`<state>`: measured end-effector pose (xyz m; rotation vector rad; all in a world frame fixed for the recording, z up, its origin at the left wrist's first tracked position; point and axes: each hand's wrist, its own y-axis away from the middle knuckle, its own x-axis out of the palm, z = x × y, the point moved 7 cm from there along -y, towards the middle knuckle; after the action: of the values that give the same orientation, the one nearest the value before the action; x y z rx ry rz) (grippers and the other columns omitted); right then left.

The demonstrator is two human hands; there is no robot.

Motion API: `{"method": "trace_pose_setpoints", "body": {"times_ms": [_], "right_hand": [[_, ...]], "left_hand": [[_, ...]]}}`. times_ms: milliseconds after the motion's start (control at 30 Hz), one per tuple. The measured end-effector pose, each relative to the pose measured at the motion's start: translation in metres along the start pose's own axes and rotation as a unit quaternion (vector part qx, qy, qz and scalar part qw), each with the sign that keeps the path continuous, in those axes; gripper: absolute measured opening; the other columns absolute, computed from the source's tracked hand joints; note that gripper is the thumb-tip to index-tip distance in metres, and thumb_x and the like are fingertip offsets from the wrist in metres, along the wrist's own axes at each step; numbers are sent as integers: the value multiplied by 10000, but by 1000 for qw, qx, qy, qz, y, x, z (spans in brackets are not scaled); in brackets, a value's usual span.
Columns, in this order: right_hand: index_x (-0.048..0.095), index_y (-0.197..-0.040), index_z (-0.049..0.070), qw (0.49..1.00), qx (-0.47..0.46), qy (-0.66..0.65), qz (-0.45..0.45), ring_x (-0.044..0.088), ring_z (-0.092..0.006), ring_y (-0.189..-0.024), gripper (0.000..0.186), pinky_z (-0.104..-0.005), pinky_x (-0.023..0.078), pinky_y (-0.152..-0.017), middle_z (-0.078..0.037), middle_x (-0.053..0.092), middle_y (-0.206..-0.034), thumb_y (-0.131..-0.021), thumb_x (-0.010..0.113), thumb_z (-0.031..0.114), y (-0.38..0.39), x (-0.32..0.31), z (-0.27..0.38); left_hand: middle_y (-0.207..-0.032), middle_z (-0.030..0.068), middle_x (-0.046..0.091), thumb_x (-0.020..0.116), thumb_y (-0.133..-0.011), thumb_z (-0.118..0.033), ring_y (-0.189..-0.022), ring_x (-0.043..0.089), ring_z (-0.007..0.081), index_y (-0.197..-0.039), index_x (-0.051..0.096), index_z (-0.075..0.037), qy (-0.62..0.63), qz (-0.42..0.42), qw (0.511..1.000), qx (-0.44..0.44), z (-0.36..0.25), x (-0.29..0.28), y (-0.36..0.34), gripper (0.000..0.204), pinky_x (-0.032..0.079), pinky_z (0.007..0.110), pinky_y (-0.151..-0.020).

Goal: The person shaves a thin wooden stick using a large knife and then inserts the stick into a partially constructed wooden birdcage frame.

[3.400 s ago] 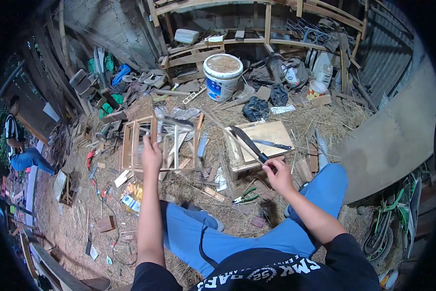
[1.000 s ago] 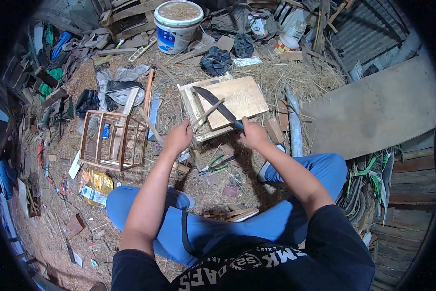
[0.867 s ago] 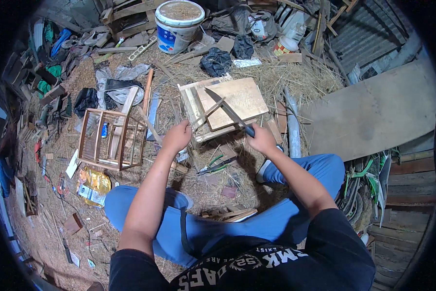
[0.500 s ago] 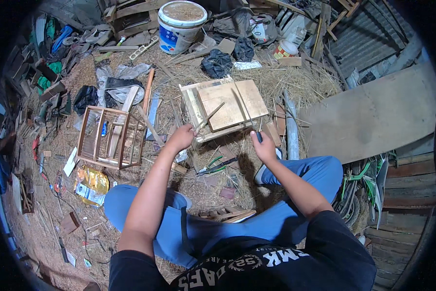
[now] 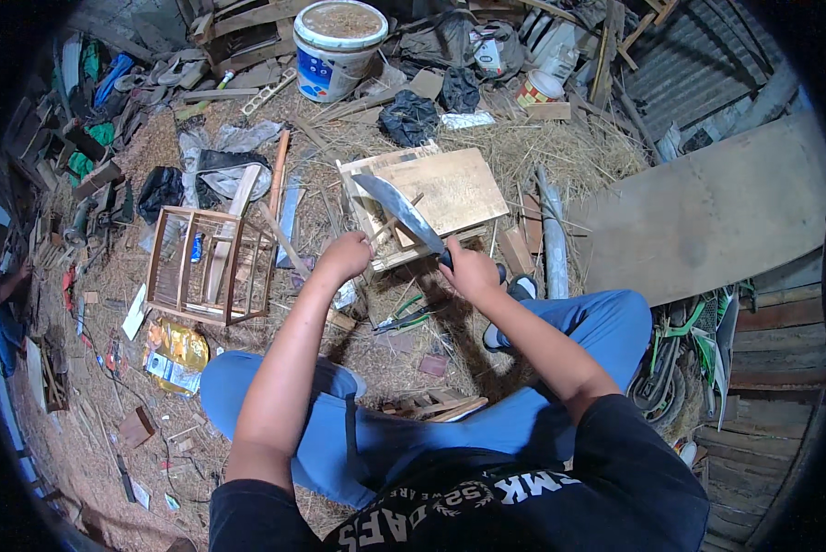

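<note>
Right hand closed on a big knife, blade raised over wooden block. Left hand grips a thin stick resting on block. Stick looks uncut; trimming barely begun. Slatted cage sits to the left, part-built

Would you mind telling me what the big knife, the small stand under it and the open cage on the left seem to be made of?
The knife blade looks like bare steel: grey, with a dull sheen. The stand appears to be pale unfinished wood, flat top on slatted sides. The cage seems to be thin wooden slats, light brown and unpainted. The right hand holds the knife; the left hand holds a thin stick, probably wood or bamboo.
</note>
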<state>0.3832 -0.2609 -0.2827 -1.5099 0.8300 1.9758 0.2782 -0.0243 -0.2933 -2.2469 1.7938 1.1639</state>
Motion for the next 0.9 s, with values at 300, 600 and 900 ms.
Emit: {"method": "trace_pose_setpoints", "body": {"times_ms": [300, 600, 900], "right_hand": [[526, -1134, 61, 994, 96, 50, -16, 724, -408, -808, 406, -507, 590, -708, -210, 720, -863, -899, 718, 331, -24, -7, -47], [588, -1046, 77, 991, 102, -60, -54, 711, -427, -797, 441, -533, 570, -704, -221, 717, -843, -890, 683, 478, -1, -7, -61], [656, -987, 64, 995, 17, -103, 0, 701, -441, -760, 576, -550, 547, -680, -229, 697, -764, -914, 611, 634, 6, -22, 15]], "left_hand": [[-1110, 291, 697, 570, -828, -219, -1065, 668, 454, -1131, 712, 5, 5, 6, 1000, 6, 10, -1, -15, 403, 516, 459, -949], [-1127, 279, 694, 600, -851, -253, -1061, 662, 459, -1109, 713, -4, -20, 18, 1000, 10, 17, -4, -12, 377, 513, 488, -951], [-1074, 284, 706, 626, -849, -223, -1034, 677, 430, -1084, 697, 29, 4, 38, 999, -8, 15, -3, -10, 352, 515, 466, -911]]}}
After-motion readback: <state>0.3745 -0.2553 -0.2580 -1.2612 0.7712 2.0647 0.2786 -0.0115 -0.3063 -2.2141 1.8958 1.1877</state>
